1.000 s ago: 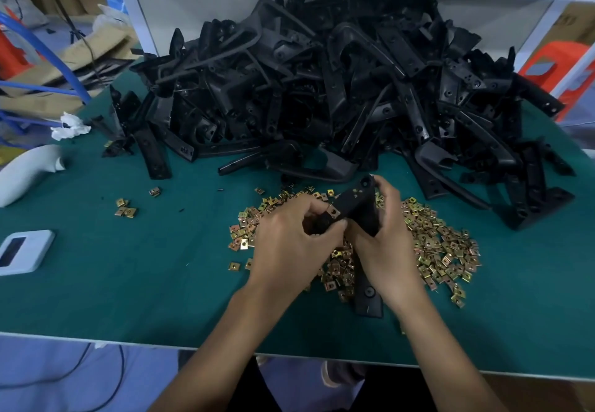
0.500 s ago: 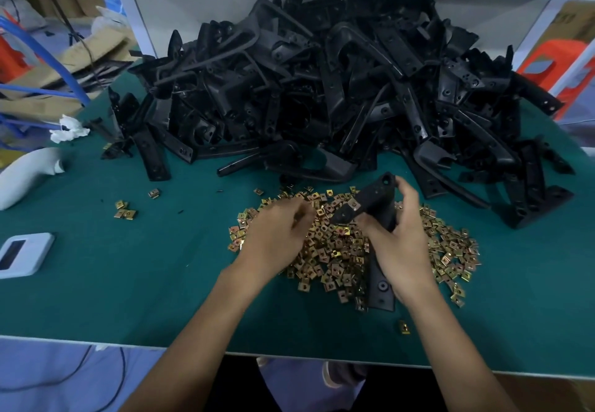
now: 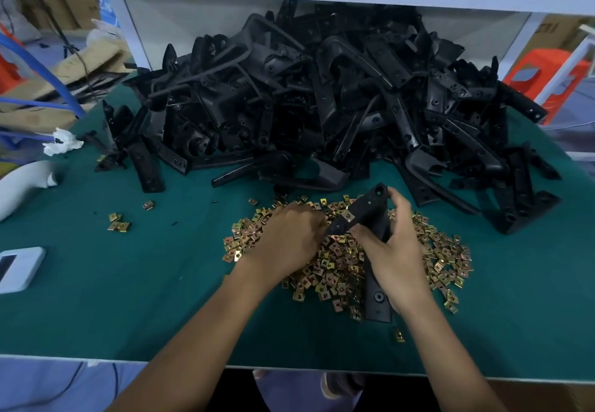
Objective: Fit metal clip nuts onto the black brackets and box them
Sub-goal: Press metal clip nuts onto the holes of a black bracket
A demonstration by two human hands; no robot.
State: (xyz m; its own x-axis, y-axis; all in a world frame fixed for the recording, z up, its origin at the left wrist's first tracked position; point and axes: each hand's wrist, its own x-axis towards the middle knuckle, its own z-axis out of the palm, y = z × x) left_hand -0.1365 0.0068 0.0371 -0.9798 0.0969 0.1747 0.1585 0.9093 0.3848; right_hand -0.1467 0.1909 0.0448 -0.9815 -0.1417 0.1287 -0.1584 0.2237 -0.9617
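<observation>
**Bracket held over the clip nuts**

The right hand (image 3: pixel 396 252) grips a black bracket (image 3: pixel 365 210) above the heap of clip nuts (image 3: pixel 338 266) on the green table (image 3: pixel 128 282). The bracket's long arm runs toward the person. Its upper arm slants from lower left to upper right and carries one fitted clip nut (image 3: pixel 348 216). The left hand (image 3: pixel 289 241) rests in the heap with its fingertips hidden, so I cannot tell if it pinches anything.

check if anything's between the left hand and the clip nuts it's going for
Nothing visible stands between them. The left hand rests directly on the clip nut pile. The bracket gripped by the right hand sits just to its right, beside it rather than in the way.
</observation>
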